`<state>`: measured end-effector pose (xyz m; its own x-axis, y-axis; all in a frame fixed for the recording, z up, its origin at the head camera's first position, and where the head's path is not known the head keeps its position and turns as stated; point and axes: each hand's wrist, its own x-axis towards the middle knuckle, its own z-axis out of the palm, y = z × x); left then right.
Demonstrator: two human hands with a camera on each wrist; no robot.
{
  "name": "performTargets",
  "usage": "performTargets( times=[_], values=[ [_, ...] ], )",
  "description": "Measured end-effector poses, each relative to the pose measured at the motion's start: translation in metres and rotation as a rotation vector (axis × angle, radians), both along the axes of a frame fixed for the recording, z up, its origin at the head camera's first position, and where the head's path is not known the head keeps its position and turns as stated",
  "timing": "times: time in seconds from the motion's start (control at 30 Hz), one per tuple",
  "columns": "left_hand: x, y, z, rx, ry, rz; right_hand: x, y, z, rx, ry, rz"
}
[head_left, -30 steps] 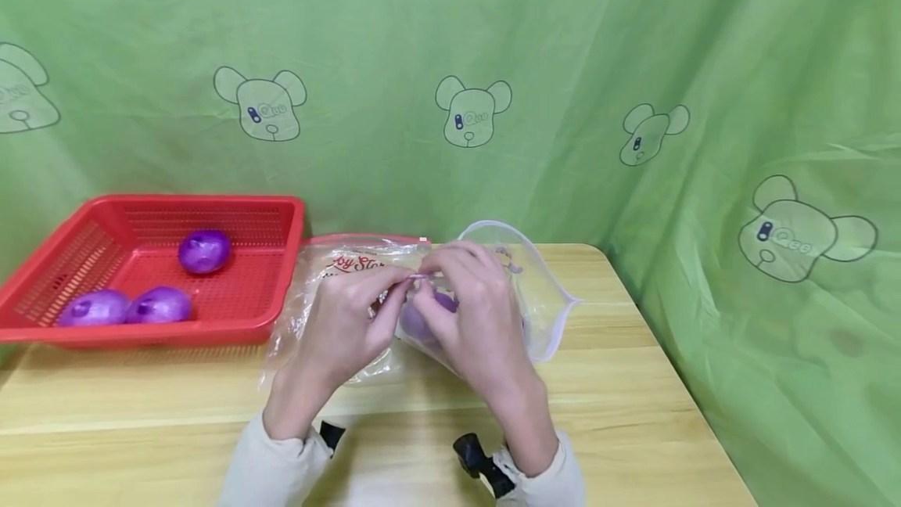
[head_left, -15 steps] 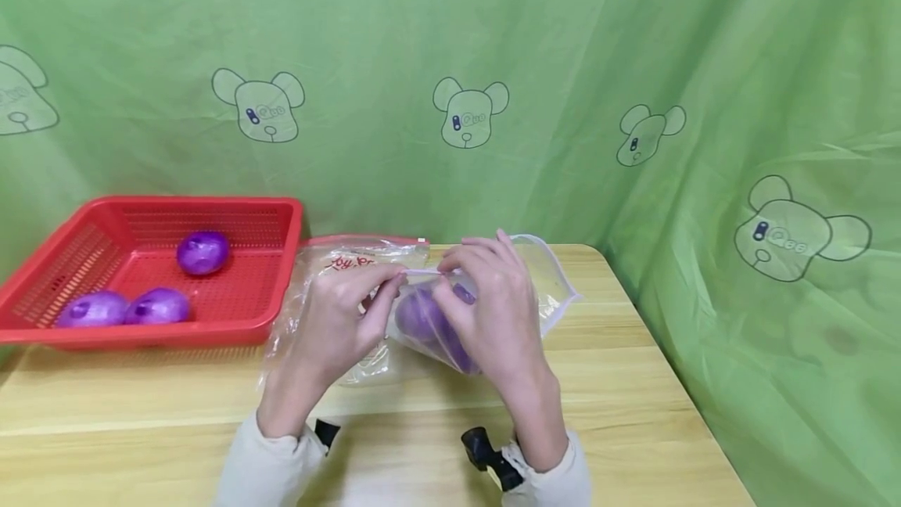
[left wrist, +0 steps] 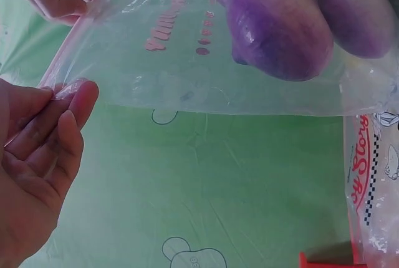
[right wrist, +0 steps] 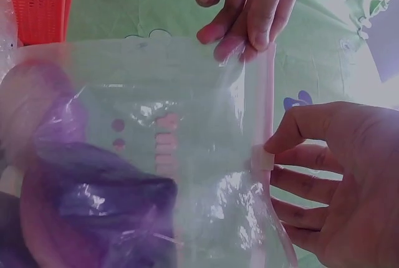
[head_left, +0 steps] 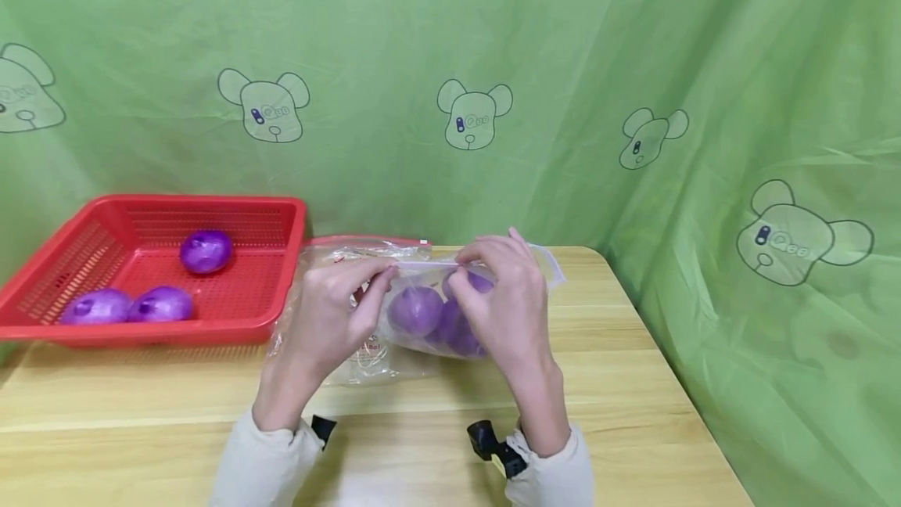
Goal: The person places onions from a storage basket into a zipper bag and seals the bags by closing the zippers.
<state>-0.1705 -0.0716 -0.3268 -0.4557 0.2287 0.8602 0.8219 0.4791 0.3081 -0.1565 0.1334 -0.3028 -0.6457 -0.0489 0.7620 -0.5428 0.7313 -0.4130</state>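
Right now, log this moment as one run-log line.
left hand: pinches top edge of zip bag | right hand: pinches bag's slider | in bag: purple items | in red basket: three purple items

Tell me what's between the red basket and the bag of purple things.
In the head view, a clear bag with red lettering lies there, partly hidden by the left hand.

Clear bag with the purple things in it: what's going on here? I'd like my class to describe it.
A person holds a clear zip bag by its top strip. The left hand pinches one end; the right hand pinches the slider, partway along. Purple items show inside. Three more lie in the red basket, and another printed bag lies on the table.
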Motion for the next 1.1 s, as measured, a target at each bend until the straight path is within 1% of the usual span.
performTargets(
  times=[0.1, 0.2, 0.33, 0.43, 0.6, 0.73, 0.87, 0.97, 1.1],
  values=[
    [0.0, -0.002, 0.0, -0.018, -0.011, 0.022, -0.002, 0.002, -0.001, -0.017, 0.002, -0.012],
    [0.0, -0.004, 0.0, -0.028, -0.021, 0.032, -0.004, 0.004, -0.002, -0.038, 0.013, -0.032],
    [0.0, -0.005, 0.0, -0.005, -0.026, 0.014, -0.006, 0.006, -0.003, -0.069, 0.03, -0.053],
    [-0.001, -0.006, 0.0, 0.023, -0.013, 0.0, -0.007, 0.008, -0.003, -0.087, 0.035, -0.058],
    [-0.002, -0.008, 0.001, 0.044, 0.025, -0.001, -0.009, 0.012, -0.003, -0.099, 0.038, -0.069],
    [-0.003, -0.012, 0.003, 0.063, 0.022, 0.0, -0.012, 0.017, -0.003, -0.109, 0.037, -0.081],
    [-0.003, -0.015, 0.003, 0.075, 0.017, 0.014, -0.013, 0.022, -0.003, -0.124, 0.006, -0.101],
    [-0.003, -0.017, 0.002, 0.085, 0.0, 0.028, -0.014, 0.026, -0.003, -0.137, -0.026, -0.122],
    [-0.005, -0.02, 0.002, 0.103, -0.032, 0.031, -0.017, 0.029, -0.005, -0.158, -0.033, -0.134]
  ],
)
